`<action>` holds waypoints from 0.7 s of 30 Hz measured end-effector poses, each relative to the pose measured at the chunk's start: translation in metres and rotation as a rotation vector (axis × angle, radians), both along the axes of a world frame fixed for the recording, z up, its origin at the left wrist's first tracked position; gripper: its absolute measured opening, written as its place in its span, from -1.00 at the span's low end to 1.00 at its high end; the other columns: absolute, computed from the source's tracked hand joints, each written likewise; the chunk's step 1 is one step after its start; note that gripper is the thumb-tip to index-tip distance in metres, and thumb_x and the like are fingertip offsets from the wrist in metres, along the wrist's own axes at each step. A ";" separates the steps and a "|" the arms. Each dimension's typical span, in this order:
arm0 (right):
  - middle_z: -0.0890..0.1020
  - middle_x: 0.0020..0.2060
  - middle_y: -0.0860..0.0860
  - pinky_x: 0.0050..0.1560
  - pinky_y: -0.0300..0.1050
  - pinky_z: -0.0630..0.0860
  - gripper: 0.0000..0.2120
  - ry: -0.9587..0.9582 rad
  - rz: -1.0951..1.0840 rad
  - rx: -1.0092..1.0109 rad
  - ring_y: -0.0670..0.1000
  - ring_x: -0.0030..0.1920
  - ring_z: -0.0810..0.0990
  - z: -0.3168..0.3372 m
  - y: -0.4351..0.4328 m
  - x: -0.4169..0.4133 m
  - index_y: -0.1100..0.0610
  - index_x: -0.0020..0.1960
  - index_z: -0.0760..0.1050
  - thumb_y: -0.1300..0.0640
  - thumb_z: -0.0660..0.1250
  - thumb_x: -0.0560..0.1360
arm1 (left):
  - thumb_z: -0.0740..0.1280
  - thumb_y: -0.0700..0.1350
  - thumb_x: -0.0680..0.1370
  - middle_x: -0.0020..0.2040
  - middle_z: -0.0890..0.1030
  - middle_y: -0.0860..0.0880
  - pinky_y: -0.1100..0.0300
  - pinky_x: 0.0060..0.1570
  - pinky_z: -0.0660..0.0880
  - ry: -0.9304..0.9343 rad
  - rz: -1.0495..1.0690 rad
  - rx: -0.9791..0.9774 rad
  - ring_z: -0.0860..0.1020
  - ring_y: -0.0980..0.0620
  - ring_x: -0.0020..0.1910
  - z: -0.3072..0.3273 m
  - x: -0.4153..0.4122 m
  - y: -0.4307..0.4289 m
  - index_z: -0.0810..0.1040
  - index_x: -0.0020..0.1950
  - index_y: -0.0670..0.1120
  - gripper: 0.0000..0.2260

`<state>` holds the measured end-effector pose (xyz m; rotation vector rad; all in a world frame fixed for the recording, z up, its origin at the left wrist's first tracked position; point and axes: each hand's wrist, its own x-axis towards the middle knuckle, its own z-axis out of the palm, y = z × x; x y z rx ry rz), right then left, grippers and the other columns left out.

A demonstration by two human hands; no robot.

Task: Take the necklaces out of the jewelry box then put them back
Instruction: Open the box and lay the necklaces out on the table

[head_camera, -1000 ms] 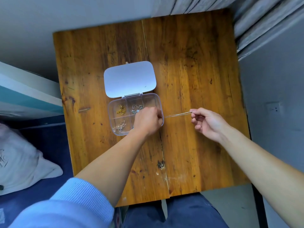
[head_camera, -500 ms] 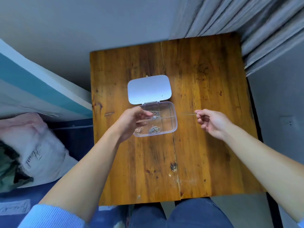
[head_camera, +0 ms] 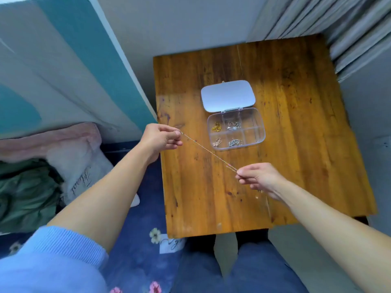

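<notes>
A clear plastic jewelry box [head_camera: 262, 132] lies open on the wooden table [head_camera: 296, 144], its white lid [head_camera: 228, 95] folded back flat. Several compartments hold small coiled necklaces, one gold [head_camera: 216, 127] and others silver [head_camera: 234, 126]; the right-hand compartments look empty. A thin necklace chain [head_camera: 208, 151] is stretched taut above the table, in front and to the left of the box. My left hand [head_camera: 161, 137] pinches one end at the table's left edge. My right hand [head_camera: 259, 177] pinches the other end nearer me.
A bed with a dark blue flowered cover [head_camera: 137, 240] runs along the table's left side, with a pink pillow [head_camera: 69, 153] and a green cloth [head_camera: 23, 193]. Grey curtains [head_camera: 338, 22] hang at the back right. My knees [head_camera: 243, 269] are under the table's near edge.
My left hand has left the box and drawn the chain out to the left. My right hand came nearer me with the other end. The camera view swung left.
</notes>
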<state>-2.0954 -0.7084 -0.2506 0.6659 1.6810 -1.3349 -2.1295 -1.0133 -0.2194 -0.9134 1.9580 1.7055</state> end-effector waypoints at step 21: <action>0.64 -0.50 -0.07 0.02 0.06 0.56 -0.81 0.110 0.365 0.388 -0.03 -0.25 0.66 -0.089 -0.139 0.141 0.03 -0.34 0.56 -0.01 0.47 0.39 | 0.43 -0.18 0.50 -0.20 0.66 -0.12 0.16 -0.22 0.59 0.028 -0.423 -0.518 0.64 0.02 -0.28 -0.112 0.023 -0.012 0.65 -0.15 -0.12 -0.96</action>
